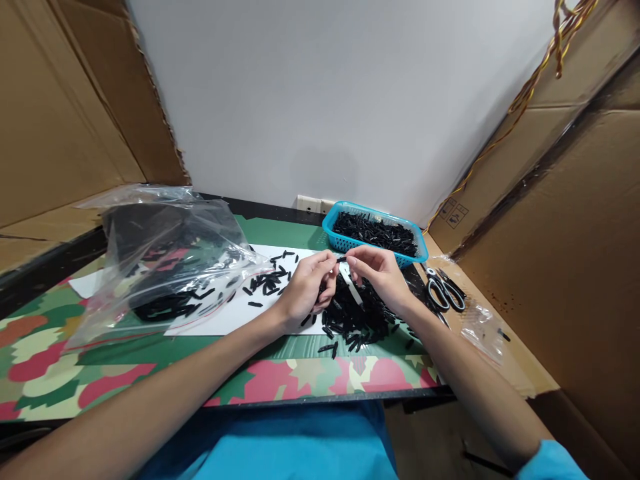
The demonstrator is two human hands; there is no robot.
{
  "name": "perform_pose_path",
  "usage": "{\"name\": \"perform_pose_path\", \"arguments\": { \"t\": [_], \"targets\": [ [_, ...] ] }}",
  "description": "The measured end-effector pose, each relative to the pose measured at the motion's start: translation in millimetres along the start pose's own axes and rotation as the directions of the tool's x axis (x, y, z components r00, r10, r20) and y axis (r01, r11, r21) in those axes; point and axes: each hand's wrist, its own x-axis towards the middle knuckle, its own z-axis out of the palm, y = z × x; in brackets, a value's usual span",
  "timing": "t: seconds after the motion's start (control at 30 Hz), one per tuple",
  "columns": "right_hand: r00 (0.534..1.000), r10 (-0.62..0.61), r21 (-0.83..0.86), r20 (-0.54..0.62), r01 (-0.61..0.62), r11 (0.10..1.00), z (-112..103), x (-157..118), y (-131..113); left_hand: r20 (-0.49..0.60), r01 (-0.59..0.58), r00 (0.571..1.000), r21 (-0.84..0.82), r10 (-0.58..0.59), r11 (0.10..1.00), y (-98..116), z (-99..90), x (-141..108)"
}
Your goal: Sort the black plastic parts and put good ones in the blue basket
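Observation:
My left hand (316, 279) and my right hand (376, 268) meet above the table, fingers closed. Between their fingertips is a small black piece (341, 259), pinched from both sides. A white strip-like tool (351, 283) slants down beneath the fingers, near my right hand; which hand holds it I cannot tell. Below the hands lies a heap of black pieces (357, 317). More black pieces (270, 283) are scattered on a white sheet (215, 323) to the left. Behind my right hand stands a blue basket (425, 250) filled with similar black pieces.
A clear plastic bag (170, 247) with black pieces inside lies at the left. Black-handled scissors (445, 293) and a small clear bag (483, 330) are at the right. Cardboard walls (565, 267) flank the table, and wires hang at the upper right.

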Motion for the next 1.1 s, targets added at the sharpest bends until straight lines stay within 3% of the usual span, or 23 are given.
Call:
{"name": "perform_pose_path", "arguments": {
  "t": [1.1],
  "targets": [
    [0.995,-0.1,-0.203,-0.017,0.094,0.975,0.2,-1.9,-2.7,-0.02,-0.028,0.999,0.03,0.029,0.999,-0.3,0.8,0.2]
  ]
}}
